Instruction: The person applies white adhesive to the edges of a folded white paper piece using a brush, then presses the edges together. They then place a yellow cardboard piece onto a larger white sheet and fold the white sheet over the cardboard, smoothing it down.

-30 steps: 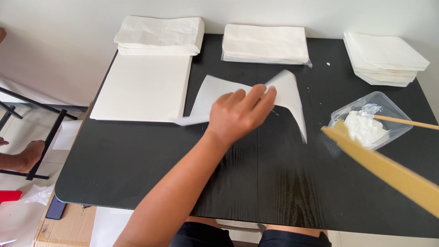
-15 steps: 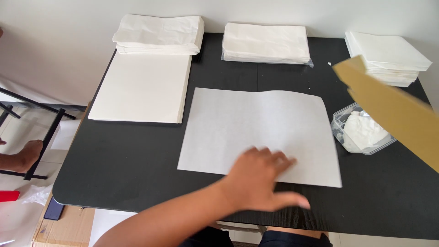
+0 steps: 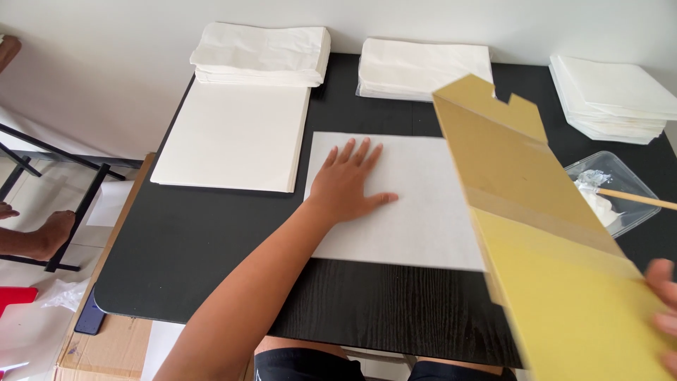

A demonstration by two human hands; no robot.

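The left hand [image 3: 349, 185] lies flat on a white paper sheet [image 3: 423, 212], fingers spread wide and pressed palm-down near the sheet's upper left part. The sheet rests on the black tabletop [image 3: 211, 247], roughly at its centre, its right side hidden behind a long yellow cardboard board [image 3: 543, 233]. That board slants from about 12 o'clock of the sheet down toward 4 o'clock, tilted above the surface, with a notched top edge and a strip of brownish tape across its middle. The right hand [image 3: 663, 310] shows only at the right border, fingers curled against the board's lower end and gripping it.

At 9 o'clock of the sheet, just beside it, sits a flat stack of larger white sheets [image 3: 233, 137]. Along the far edge, from 11 to 1 o'clock, stand three piles of folded white paper: one [image 3: 264, 55] behind the flat stack, one [image 3: 423, 67] in the middle, one [image 3: 613, 95] at the right corner. At 3 o'clock, partly behind the board, a clear plastic tub [image 3: 613, 187] holds white paste, with a wooden stick [image 3: 638, 200] resting in it. At the left border, off the tabletop, another person's foot [image 3: 42, 236] is visible.
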